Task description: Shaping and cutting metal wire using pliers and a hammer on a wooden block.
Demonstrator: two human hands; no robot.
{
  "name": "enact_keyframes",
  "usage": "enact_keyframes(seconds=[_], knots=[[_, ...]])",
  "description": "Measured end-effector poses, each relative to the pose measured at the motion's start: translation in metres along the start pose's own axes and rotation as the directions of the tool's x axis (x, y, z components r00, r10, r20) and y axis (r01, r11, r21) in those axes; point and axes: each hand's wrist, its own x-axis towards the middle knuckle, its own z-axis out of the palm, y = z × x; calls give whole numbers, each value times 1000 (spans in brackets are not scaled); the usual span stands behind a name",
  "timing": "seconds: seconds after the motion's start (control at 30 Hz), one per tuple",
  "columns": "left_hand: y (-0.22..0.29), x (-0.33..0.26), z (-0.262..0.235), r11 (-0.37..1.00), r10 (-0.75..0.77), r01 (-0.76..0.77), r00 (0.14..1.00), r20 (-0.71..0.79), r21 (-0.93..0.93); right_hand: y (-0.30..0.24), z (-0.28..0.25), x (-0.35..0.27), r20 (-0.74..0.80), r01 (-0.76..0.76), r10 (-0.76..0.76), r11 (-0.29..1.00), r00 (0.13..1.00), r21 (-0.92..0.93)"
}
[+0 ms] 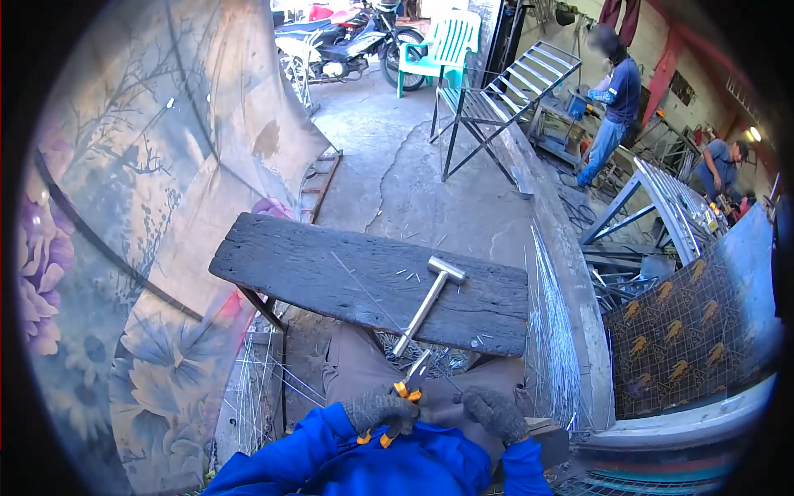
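Head view: orange-handled steel pliers are clasped in the grey-gloved left grip, nose angled forward just right of the nearer handle end of the silver metal hammer, laid slantwise across the dark wooden tabletop, while what is held by the curled right grip cannot be told.

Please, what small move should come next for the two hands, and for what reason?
Perhaps bring the pliers to the thin wire: the left hand holds these pliers, the right hand seems to hold the wire, and short metal pieces lie on the bench.
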Motion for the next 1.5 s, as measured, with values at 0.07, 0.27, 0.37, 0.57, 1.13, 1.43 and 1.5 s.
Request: enact_keyframes(seconds=[0.07,0.27,0.37,0.57,1.13,1.43,1.5], knots=[[8,2,3,995,94,-95,994,47,7,-27,-9,4,106,-546,583,661,806,515],[29,23,21,990,143,-144,982,125,-7,-52,-49,28,-210,-539,614,778,761,322],[38,26,27,980,198,-190,971,135,-66,-49,-65,35,-319,-414,469,881,823,228],[55,6,44,948,301,-310,947,115,72,-69,-89,50,-253,-408,424,906,870,116],[13,-3,25,951,302,-291,947,106,-108,-52,-73,63,-60,-433,456,874,888,222],[15,-12,35,968,243,-247,968,66,55,-50,-69,44,-6,-496,514,829,858,258],[6,-11,32,971,225,-234,966,127,56,-48,-70,40,-39,-479,503,842,864,249]])
